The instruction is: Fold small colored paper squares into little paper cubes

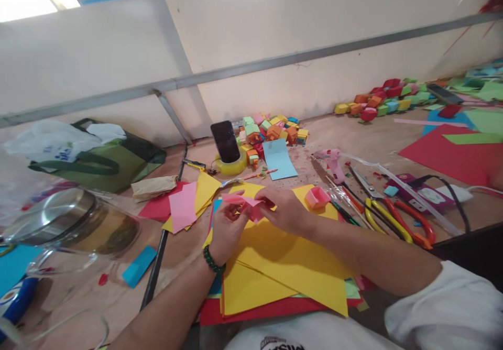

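Observation:
My left hand point(228, 227) and my right hand point(285, 209) both pinch a folded pink paper piece point(248, 205) just above a stack of yellow paper sheets point(283, 266). Fingers of both hands are closed on the pink paper. A green bead bracelet point(212, 261) circles my left wrist. A finished pink paper box point(316, 197) sits on the yellow sheets just right of my right hand.
A phone point(225, 140) stands in a yellow tape roll point(231, 165). Piles of coloured paper boxes point(271, 129) lie behind. A pink glue gun point(334, 162), scissors point(387, 208), a glass pitcher point(66, 224), a green bag point(106, 159) and a red sheet point(448, 153) surround the work area.

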`<state>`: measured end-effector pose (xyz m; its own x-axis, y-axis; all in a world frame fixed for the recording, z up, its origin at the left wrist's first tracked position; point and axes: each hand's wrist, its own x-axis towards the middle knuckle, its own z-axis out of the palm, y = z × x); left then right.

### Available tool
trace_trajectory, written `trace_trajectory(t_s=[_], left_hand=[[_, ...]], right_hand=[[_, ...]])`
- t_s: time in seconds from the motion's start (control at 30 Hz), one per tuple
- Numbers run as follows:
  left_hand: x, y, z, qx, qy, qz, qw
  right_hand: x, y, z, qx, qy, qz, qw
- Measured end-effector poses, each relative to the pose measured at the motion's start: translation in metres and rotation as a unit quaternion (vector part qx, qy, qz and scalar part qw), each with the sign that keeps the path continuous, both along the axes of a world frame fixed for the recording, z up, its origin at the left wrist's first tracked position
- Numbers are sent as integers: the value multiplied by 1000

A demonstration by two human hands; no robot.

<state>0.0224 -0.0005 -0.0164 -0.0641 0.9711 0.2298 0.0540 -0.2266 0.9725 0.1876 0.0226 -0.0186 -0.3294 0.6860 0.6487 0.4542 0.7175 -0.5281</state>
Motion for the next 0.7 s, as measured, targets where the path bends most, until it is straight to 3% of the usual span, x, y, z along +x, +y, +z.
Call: trace_trajectory(t_s=[0.2, 0.3, 0.43, 0.57, 0.7], left_hand=[[1, 1, 6, -106, -14, -54, 993], [0, 2, 2, -78, -12, -50, 996], [1, 0, -2, -8, 20, -48, 999], [0, -3, -4, 26, 47, -69, 996], [-4, -1, -7, 22, 25, -40, 999]], right_hand=[[0, 3, 7, -134, 25, 1, 991], [-4, 4, 6, -233, 63, 6, 970], [-10, 8, -1, -361, 163, 55, 917], [-13, 10, -5, -397, 236, 94, 882], [-14, 11, -6, -428, 250, 98, 863]])
